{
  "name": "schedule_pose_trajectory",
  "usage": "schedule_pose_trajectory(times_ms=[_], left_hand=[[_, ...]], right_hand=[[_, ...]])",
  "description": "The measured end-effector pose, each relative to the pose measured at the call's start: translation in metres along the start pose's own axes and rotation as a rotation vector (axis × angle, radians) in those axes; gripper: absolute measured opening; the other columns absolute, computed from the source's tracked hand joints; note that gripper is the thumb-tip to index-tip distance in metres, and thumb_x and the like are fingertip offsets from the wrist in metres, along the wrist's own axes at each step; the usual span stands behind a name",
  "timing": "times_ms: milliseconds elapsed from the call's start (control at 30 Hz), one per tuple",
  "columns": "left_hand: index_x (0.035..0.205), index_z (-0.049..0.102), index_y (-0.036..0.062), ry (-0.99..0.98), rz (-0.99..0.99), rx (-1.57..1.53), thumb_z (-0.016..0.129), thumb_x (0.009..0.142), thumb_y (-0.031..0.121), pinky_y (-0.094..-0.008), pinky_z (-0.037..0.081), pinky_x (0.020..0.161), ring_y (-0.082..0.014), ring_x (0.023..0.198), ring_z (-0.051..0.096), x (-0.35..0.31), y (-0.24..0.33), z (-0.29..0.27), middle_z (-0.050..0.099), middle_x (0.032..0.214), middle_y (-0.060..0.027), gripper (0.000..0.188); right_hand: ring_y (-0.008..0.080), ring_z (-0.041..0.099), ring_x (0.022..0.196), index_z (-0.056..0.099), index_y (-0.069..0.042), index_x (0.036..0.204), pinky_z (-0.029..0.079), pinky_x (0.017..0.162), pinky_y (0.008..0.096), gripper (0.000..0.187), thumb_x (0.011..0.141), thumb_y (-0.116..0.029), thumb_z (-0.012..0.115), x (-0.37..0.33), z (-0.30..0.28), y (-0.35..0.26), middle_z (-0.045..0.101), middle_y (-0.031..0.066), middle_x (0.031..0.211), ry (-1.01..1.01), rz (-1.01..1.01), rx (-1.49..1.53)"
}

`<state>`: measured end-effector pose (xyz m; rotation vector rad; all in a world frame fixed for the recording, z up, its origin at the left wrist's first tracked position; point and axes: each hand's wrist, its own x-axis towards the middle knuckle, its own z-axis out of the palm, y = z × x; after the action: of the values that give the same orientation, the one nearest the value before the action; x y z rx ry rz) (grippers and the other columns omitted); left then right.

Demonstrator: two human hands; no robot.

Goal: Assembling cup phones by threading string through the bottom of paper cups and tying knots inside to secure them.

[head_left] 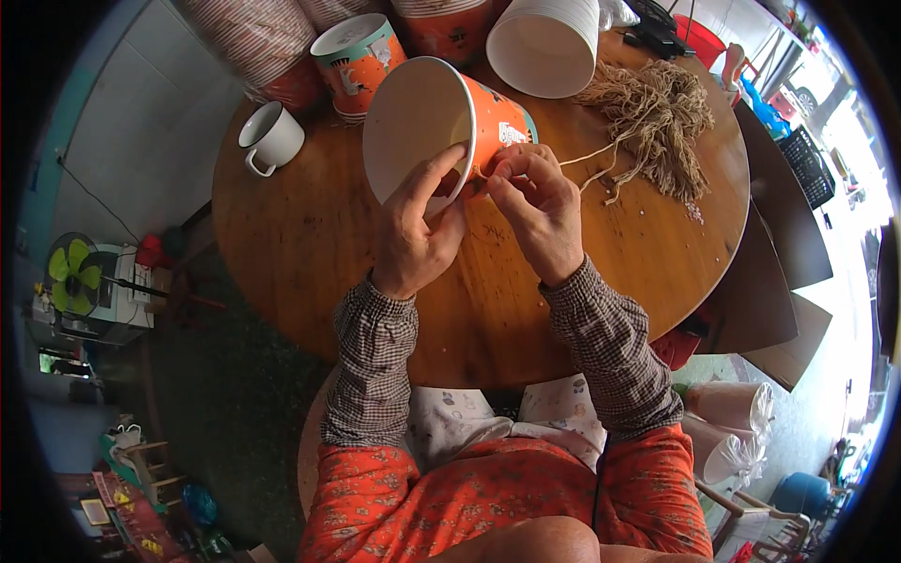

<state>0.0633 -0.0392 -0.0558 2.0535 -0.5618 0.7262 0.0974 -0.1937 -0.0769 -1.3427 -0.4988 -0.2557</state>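
Checked sleeves lead to the two hands above the round wooden bench (488,328). The left hand (418,230) grips the rim of an orange paper bucket (413,122) — tilted, its white mouth facing left — while the right hand (540,206) pinches a pale cord (589,157) at the bucket's side, near the rim. Farther off, a white mug (273,138) stands left, a tangled cord bundle (666,122) lies right; beyond are stacked orange buckets (357,70) and white ones (542,47).

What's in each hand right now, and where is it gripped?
The left hand holds the orange paper bucket by the near side of its rim; the right hand pinches a cord beside the bucket's wall.
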Motion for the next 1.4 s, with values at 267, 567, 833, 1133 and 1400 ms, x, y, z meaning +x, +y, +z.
schedule_pose_trajectory(times_ms=[267,567,833,1133,1400], left_hand=[[0.123,0.054,0.0005,-0.004,-0.01,-0.016,0.057,0.08,-0.006,-0.0341,0.052,0.079,-0.0268,0.09,0.064,0.0,-0.001,0.001,0.063,0.103,-0.0143,0.044],[0.1,0.062,0.0034,0.334,0.235,0.265,0.065,0.085,0.002,-0.0352,0.049,0.072,-0.0264,0.084,0.063,-0.002,-0.017,0.004,0.064,0.091,-0.0093,0.016],[0.088,0.066,0.0106,0.026,0.232,0.604,0.062,0.076,0.006,-0.0376,0.04,0.088,-0.022,0.094,0.058,0.001,0.002,-0.012,0.063,0.1,-0.0023,0.013],[0.069,0.062,0.0053,0.189,0.199,0.282,0.048,0.095,0.036,-0.0412,0.034,0.101,-0.0285,0.118,0.047,-0.002,-0.004,-0.008,0.062,0.11,-0.0061,0.043],[0.072,0.058,0.0043,0.176,0.242,0.325,0.062,0.088,0.016,-0.0422,0.036,0.1,-0.0307,0.121,0.046,0.0,-0.002,-0.004,0.061,0.113,-0.0065,0.02]], right_hand=[[0.0111,0.059,0.084,0.061,-0.001,0.087,0.051,0.071,0.0255,0.006,0.083,-0.005,0.064,0.001,-0.006,-0.002,0.059,0.0055,0.094,-0.039,-0.085,-0.08],[0.0028,0.055,0.069,0.06,-0.002,0.092,0.046,0.06,0.0191,0.005,0.092,-0.007,0.062,-0.002,-0.003,-0.01,0.06,-0.0029,0.079,-0.134,0.118,0.283],[0.0039,0.055,0.071,0.059,-0.003,0.092,0.048,0.061,0.0204,0.006,0.091,-0.008,0.063,0.004,-0.019,-0.014,0.06,-0.0012,0.082,-0.251,0.17,0.283],[0.0081,0.061,0.078,0.061,-0.002,0.096,0.051,0.067,0.0236,0.009,0.091,-0.008,0.064,0.0,-0.012,-0.017,0.062,0.0032,0.093,-0.394,0.031,0.049],[0.0073,0.059,0.071,0.061,-0.002,0.095,0.051,0.062,0.022,0.007,0.091,-0.007,0.062,0.0,-0.012,-0.022,0.061,0.0019,0.082,-0.409,0.111,0.041]])
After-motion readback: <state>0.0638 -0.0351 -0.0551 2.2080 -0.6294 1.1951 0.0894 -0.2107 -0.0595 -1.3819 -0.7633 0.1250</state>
